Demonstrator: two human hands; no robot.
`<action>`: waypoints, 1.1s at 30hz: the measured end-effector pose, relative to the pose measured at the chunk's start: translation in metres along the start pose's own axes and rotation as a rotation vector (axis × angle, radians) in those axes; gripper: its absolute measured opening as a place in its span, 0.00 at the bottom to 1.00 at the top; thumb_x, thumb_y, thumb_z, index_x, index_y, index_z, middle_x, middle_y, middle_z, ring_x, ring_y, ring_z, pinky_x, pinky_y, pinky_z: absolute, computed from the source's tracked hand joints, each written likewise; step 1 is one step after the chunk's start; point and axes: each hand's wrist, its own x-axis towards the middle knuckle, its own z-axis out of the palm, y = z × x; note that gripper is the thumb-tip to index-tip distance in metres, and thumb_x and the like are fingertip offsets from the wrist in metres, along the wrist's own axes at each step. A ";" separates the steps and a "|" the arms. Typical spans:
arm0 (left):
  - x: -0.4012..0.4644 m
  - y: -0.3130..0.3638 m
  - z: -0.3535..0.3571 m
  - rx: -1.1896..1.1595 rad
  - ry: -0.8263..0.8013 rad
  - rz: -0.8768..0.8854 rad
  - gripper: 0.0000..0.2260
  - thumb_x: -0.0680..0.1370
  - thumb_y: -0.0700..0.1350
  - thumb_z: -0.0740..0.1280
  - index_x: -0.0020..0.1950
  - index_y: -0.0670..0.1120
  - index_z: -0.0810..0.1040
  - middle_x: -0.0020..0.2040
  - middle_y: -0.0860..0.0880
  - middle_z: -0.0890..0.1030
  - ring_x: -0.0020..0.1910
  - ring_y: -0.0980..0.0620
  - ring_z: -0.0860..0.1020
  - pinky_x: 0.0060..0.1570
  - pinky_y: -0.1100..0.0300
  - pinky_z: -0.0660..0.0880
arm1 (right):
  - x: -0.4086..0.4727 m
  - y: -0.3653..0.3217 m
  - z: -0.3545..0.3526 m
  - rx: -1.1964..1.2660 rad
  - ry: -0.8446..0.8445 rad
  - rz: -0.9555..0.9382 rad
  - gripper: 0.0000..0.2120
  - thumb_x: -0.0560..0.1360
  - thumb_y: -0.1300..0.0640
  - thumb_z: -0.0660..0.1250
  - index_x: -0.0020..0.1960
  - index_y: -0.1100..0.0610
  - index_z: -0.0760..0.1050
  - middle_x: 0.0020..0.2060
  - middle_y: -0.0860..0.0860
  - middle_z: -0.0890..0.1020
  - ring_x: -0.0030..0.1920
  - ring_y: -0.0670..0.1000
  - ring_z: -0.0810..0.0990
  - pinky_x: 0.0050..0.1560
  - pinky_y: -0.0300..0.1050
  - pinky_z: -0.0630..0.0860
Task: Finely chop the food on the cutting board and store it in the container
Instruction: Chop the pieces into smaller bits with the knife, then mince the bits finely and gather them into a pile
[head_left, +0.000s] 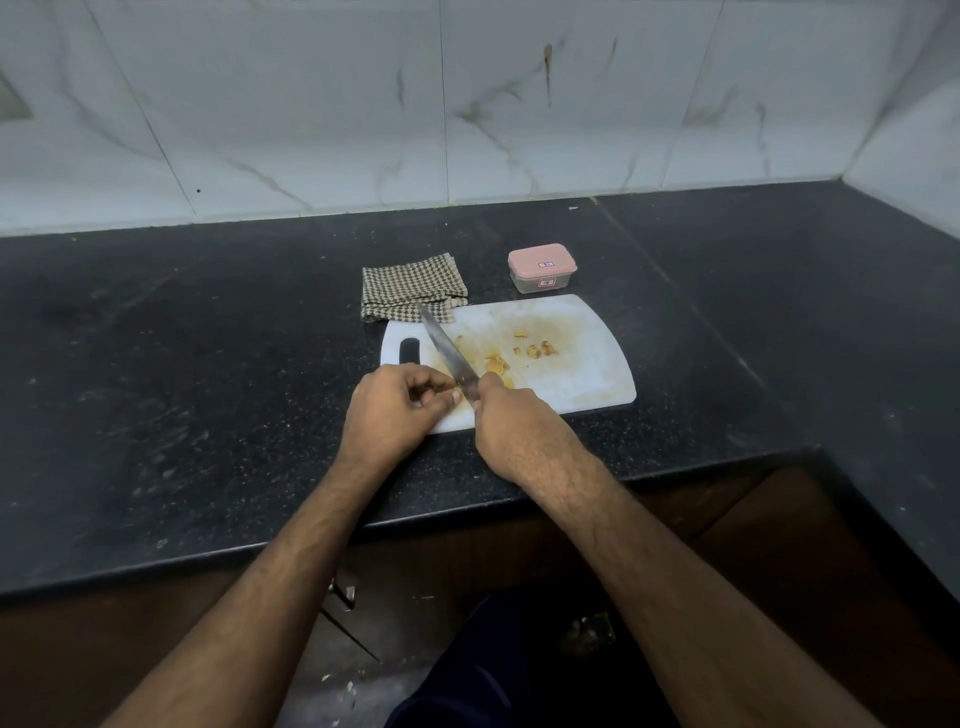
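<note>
A white cutting board (571, 374) lies on the black counter, stained yellow, with small yellow-brown food pieces (535, 349) scattered on it and a small heap (496, 364) near the knife. My right hand (511, 421) grips the handle of a knife (447, 345) whose blade points away to the upper left over the board. My left hand (395, 405) rests on the board's near left corner, its curled fingers pinching a small food piece against the blade's base. A small clear container with a pink lid (542, 267) stands shut behind the board.
A folded checked cloth (410, 286) lies behind the board's left end, touching it. The black counter (208, 364) runs left and turns along the right wall. White marble tiles (467, 104) back it. The counter's front edge is close below my hands.
</note>
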 end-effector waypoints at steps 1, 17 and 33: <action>0.000 0.000 0.000 -0.001 0.000 -0.003 0.03 0.74 0.50 0.78 0.46 0.55 0.88 0.32 0.57 0.81 0.33 0.57 0.79 0.41 0.50 0.81 | 0.000 0.000 0.000 0.002 -0.001 0.000 0.11 0.83 0.57 0.58 0.65 0.53 0.66 0.40 0.50 0.75 0.41 0.50 0.77 0.38 0.48 0.74; 0.002 -0.003 0.001 -0.023 -0.024 -0.042 0.01 0.74 0.49 0.77 0.43 0.55 0.88 0.36 0.58 0.85 0.38 0.55 0.84 0.44 0.47 0.82 | -0.006 -0.012 -0.010 -0.064 -0.052 -0.008 0.18 0.81 0.62 0.57 0.70 0.54 0.64 0.47 0.53 0.75 0.47 0.53 0.77 0.45 0.49 0.77; 0.002 -0.003 0.001 -0.050 -0.038 -0.064 0.02 0.75 0.49 0.78 0.42 0.55 0.88 0.29 0.52 0.81 0.28 0.54 0.75 0.37 0.51 0.79 | 0.000 -0.014 -0.016 -0.096 -0.108 0.026 0.20 0.80 0.63 0.60 0.71 0.55 0.65 0.48 0.53 0.75 0.47 0.54 0.76 0.45 0.48 0.75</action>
